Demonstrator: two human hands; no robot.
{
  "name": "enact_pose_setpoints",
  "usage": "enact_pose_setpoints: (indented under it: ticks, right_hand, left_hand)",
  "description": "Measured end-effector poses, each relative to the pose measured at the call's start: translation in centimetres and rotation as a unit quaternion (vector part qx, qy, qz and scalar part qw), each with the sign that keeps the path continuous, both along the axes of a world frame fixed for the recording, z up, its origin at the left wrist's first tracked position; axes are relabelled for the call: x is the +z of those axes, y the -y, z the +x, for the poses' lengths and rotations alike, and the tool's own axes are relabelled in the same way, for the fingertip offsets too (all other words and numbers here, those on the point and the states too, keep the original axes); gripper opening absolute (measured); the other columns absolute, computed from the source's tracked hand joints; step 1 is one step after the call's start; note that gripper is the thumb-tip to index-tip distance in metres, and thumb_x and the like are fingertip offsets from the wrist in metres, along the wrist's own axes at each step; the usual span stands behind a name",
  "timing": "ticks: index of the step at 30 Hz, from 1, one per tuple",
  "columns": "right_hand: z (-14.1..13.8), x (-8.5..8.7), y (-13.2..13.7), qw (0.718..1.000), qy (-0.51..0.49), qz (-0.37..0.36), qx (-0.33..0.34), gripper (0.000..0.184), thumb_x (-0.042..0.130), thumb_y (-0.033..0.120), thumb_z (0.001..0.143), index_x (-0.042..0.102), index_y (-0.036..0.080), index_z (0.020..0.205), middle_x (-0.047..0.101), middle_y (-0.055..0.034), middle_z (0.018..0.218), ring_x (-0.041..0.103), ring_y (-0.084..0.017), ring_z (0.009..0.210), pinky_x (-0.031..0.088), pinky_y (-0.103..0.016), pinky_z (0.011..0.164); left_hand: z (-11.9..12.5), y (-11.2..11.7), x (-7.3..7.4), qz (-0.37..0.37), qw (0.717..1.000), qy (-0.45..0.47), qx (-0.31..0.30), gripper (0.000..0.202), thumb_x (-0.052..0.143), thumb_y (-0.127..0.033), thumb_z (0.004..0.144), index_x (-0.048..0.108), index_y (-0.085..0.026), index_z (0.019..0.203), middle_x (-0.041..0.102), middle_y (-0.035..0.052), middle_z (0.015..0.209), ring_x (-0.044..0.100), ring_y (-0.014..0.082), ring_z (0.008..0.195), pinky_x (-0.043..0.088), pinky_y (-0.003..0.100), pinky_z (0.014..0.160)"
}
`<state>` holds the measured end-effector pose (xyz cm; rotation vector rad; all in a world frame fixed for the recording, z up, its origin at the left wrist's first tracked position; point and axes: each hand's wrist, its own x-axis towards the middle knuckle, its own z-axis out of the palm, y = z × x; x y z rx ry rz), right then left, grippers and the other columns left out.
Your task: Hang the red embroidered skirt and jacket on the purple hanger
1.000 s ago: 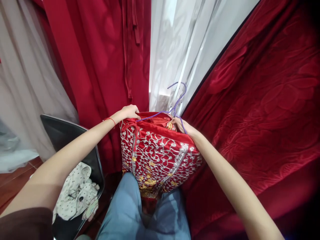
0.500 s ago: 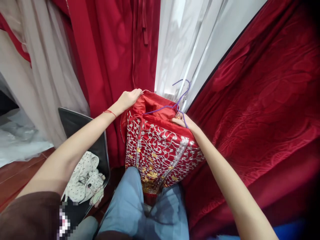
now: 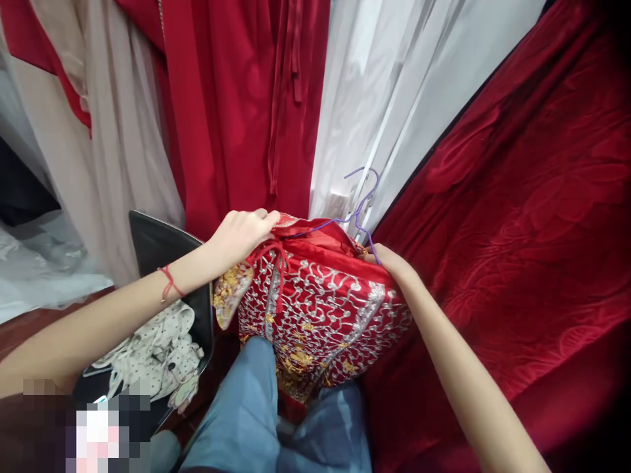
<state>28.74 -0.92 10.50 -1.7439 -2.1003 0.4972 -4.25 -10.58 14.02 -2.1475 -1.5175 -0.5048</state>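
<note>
A red skirt (image 3: 320, 309) with silver and gold embroidery hangs in front of my knees, its waistband and red tie uppermost. Closed on the waistband's left end is my left hand (image 3: 246, 233), a red string round its wrist. At the right end of the same waistband, my right hand (image 3: 387, 259) has its fingers curled over the edge, the fingertips partly hidden. A purple wire hanger (image 3: 362, 213) sits in the skirt's opening between my hands, its hook sticking up. One arm of it runs down beside my right hand.
Red garments (image 3: 236, 98) and white ones (image 3: 365, 85) hang ahead. Dark red patterned velvet (image 3: 517, 217) fills the right side. To the left stands a black chair (image 3: 158, 243) with a white dotted cloth bag (image 3: 162, 348) on its seat.
The waistband's far edge has come down and the opening is narrower. My left hand has moved lower and toward me. A gold-embroidered flap now shows below it.
</note>
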Motion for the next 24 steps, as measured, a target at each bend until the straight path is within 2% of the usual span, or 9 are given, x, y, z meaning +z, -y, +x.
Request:
enact_pose_setpoints:
  ticks: [3, 7, 10, 12, 15, 18, 21, 23, 24]
  right_hand:
    - [-0.7, -0.6, 0.5, 0.999, 0.032, 0.023, -0.01, 0.015, 0.059, 0.027, 0.073, 0.063, 0.016, 0.063, 0.068, -0.0108, 0.068, 0.066, -0.025, 0.073, 0.046, -0.03, 0.064]
    - [-2.0, -0.9, 1.8, 0.994, 0.084, 0.057, -0.05, 0.025, 0.054, 0.032, 0.082, 0.072, 0.015, 0.081, 0.071, -0.0151, 0.084, 0.068, -0.028, 0.085, 0.044, -0.031, 0.067]
    - [-2.6, -0.7, 2.5, 0.987, 0.095, 0.085, -0.095, 0.033, 0.052, 0.038, 0.085, 0.075, 0.018, 0.097, 0.072, -0.0145, 0.096, 0.067, -0.029, 0.093, 0.042, -0.031, 0.066]
    - [-2.5, -0.7, 2.7, 0.985, 0.086, 0.097, -0.116, 0.033, 0.052, 0.038, 0.085, 0.075, 0.02, 0.101, 0.073, -0.0123, 0.098, 0.067, -0.028, 0.094, 0.039, -0.029, 0.064]
    - [-2.2, -0.9, 2.3, 0.979, 0.051, 0.129, -0.147, 0.034, 0.05, 0.037, 0.087, 0.075, 0.019, 0.102, 0.073, -0.0101, 0.093, 0.066, -0.023, 0.088, 0.035, -0.026, 0.06]
    - [-2.2, -1.2, 1.8, 0.978, 0.024, 0.148, -0.146, 0.036, 0.048, 0.039, 0.089, 0.075, 0.017, 0.1, 0.074, -0.01, 0.091, 0.065, -0.02, 0.082, 0.033, -0.024, 0.059]
    - [-2.4, -1.4, 1.8, 0.982, 0.037, 0.142, -0.119, 0.033, 0.052, 0.04, 0.087, 0.075, 0.017, 0.094, 0.073, -0.0093, 0.087, 0.063, -0.018, 0.076, 0.032, -0.024, 0.058]
    - [-2.4, -1.5, 2.1, 0.984, 0.042, 0.137, -0.106, 0.031, 0.055, 0.039, 0.087, 0.076, 0.017, 0.091, 0.073, -0.0089, 0.083, 0.063, -0.017, 0.072, 0.033, -0.024, 0.059]
    - [-2.3, -1.5, 2.2, 0.984, 0.041, 0.137, -0.105, 0.03, 0.055, 0.038, 0.087, 0.076, 0.016, 0.091, 0.072, -0.0089, 0.082, 0.063, -0.017, 0.072, 0.033, -0.023, 0.059]
  left_hand:
    - [-1.4, -3.7, -1.1, 0.006, 0.998, 0.029, 0.057, 0.019, 0.047, -0.02, 0.09, 0.058, -0.019, 0.106, 0.065, 0.0132, 0.104, 0.063, 0.0282, 0.092, 0.041, 0.033, 0.065]
    - [-3.7, -9.0, -2.8, 0.072, 0.988, 0.091, 0.102, 0.03, 0.038, -0.017, 0.09, 0.054, -0.015, 0.115, 0.061, 0.0182, 0.119, 0.055, 0.0316, 0.112, 0.041, 0.032, 0.066]
    - [-5.1, -10.3, -3.2, 0.087, 0.984, 0.112, 0.105, 0.03, 0.036, -0.016, 0.088, 0.056, -0.015, 0.111, 0.061, 0.0186, 0.116, 0.058, 0.03, 0.105, 0.038, 0.032, 0.064]
    - [-5.5, -9.3, -3.0, 0.108, 0.985, 0.11, 0.074, 0.026, 0.039, -0.017, 0.086, 0.059, -0.017, 0.102, 0.064, 0.0153, 0.108, 0.061, 0.027, 0.094, 0.038, 0.032, 0.062]
    - [-4.5, -5.2, -3.6, 0.151, 0.979, 0.138, 0.024, 0.019, 0.043, -0.017, 0.081, 0.06, -0.019, 0.09, 0.066, 0.0086, 0.092, 0.062, 0.0213, 0.079, 0.04, 0.03, 0.063]
    - [-1.9, -0.7, -7.0, 0.045, 0.99, 0.121, -0.053, 0.019, 0.043, -0.019, 0.082, 0.06, -0.02, 0.09, 0.065, 0.0017, 0.071, 0.06, 0.0163, 0.063, 0.041, 0.026, 0.058]
    - [1.5, 1.7, -10.9, -0.078, 0.986, 0.027, -0.144, 0.016, 0.046, -0.024, 0.085, 0.062, -0.02, 0.084, 0.065, -0.0008, 0.064, 0.06, 0.0154, 0.055, 0.037, 0.025, 0.051]
    - [3.9, 1.7, -11.5, -0.063, 0.978, 0.023, -0.197, 0.024, 0.047, -0.029, 0.09, 0.06, -0.02, 0.072, 0.064, -0.001, 0.064, 0.06, 0.0141, 0.056, 0.037, 0.025, 0.05]
    - [5.0, 1.3, -10.9, -0.024, 0.974, 0.04, -0.22, 0.028, 0.047, -0.032, 0.092, 0.06, -0.019, 0.071, 0.065, -0.0005, 0.067, 0.061, 0.0138, 0.059, 0.039, 0.025, 0.052]
